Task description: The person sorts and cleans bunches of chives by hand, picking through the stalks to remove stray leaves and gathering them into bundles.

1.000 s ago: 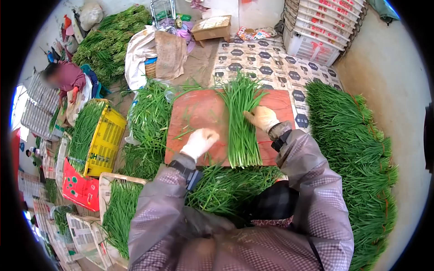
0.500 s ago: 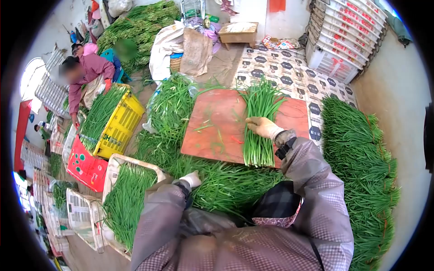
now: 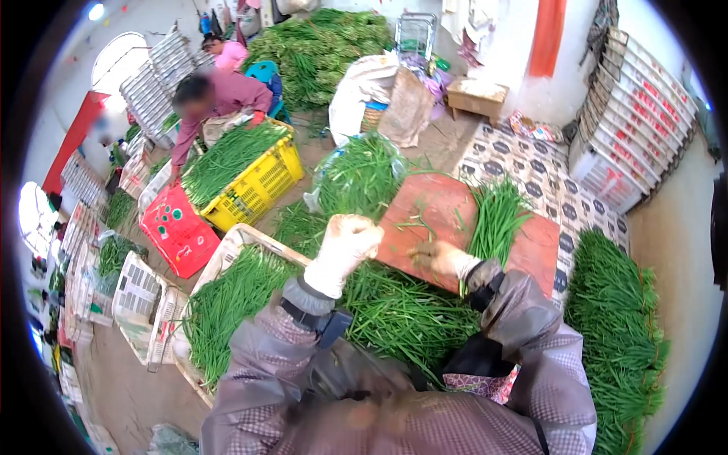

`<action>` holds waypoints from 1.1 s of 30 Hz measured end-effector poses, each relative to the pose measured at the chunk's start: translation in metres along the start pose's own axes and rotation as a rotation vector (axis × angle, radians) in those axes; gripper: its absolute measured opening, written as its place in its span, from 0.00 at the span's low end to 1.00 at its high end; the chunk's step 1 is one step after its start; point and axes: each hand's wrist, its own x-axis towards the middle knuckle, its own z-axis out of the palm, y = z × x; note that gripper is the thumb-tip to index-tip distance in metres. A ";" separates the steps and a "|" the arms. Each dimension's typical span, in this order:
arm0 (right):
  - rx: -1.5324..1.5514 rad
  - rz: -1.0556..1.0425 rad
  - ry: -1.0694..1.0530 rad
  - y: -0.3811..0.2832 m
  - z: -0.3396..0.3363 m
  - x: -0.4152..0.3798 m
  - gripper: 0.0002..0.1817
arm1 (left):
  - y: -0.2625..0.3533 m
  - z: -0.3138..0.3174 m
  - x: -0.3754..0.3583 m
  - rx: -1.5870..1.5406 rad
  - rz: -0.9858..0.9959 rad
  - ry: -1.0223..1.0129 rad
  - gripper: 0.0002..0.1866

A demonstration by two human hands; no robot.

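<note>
Both my hands wear pale gloves. My left hand (image 3: 347, 249) is raised above the loose green chives (image 3: 402, 311) on my lap, its fingers curled closed; what they hold, if anything, is hidden. Over the near edge of the reddish board (image 3: 425, 201), my right hand (image 3: 444, 259) has its fingers bent together toward the left; I cannot make out anything in them. Just beyond it a bundle of chives (image 3: 499, 221) lies on the board, apart from the fingers. A few loose stalks are scattered on the board's left part.
At my left stands a cream crate (image 3: 243, 239) of chives. Past it a person (image 3: 231, 95) leans over a yellow crate (image 3: 254, 186). A plastic bag of chives (image 3: 360, 174) sits behind the board. Stacked chives (image 3: 614, 341) line the right wall, below nested white crates (image 3: 633, 121).
My right hand has let go of the chive bundle and moved left of it. My left hand has risen from the loose chives. The camera view has turned left.
</note>
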 end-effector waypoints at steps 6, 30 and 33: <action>-0.227 -0.015 -0.226 -0.049 0.053 0.002 0.21 | 0.074 -0.004 -0.035 0.604 0.461 -0.054 0.11; 0.144 0.354 0.097 0.040 0.099 -0.014 0.18 | 0.212 0.032 -0.148 1.401 0.839 -0.395 0.07; 0.201 0.379 0.118 0.023 0.093 -0.021 0.18 | 0.211 0.032 -0.147 1.410 0.812 -0.411 0.06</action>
